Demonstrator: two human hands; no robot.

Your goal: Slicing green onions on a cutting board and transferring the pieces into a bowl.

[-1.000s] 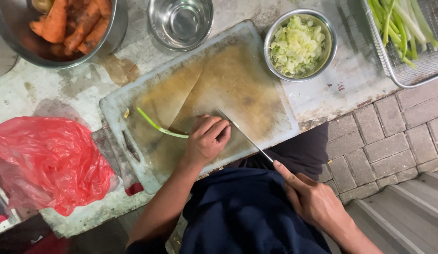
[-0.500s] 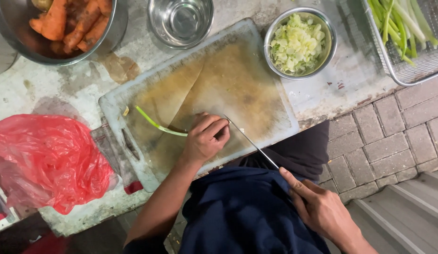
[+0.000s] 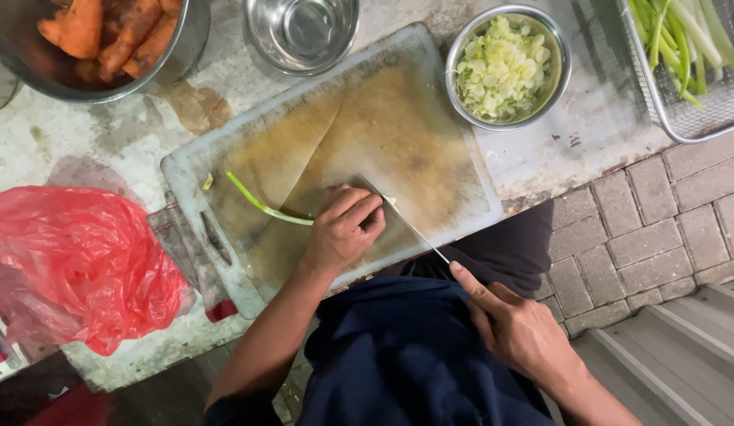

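Two hands work over a stained white plastic cutting board (image 3: 398,118). Left hand (image 3: 343,229) curls down on a thin green scallion stalk (image 3: 264,207) lying on the board; right hand (image 3: 517,327) is clamped on a slim steel knife (image 3: 406,225), blade beside the left fingers. Steel bowl of chopped scallion (image 3: 505,67), empty steel bowl (image 3: 304,31), carrot bowl (image 3: 99,43), wire basket of greens (image 3: 690,59) and red plastic bag (image 3: 75,264) ring the board on the worn grey tabletop (image 3: 564,150); brick paving below.

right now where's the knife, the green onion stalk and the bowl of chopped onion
knife (image 3: 406,223), head view, on the thin blade
green onion stalk (image 3: 260,203), head view, mid-stalk left of the left hand
bowl of chopped onion (image 3: 562,59), head view, on the right metal rim
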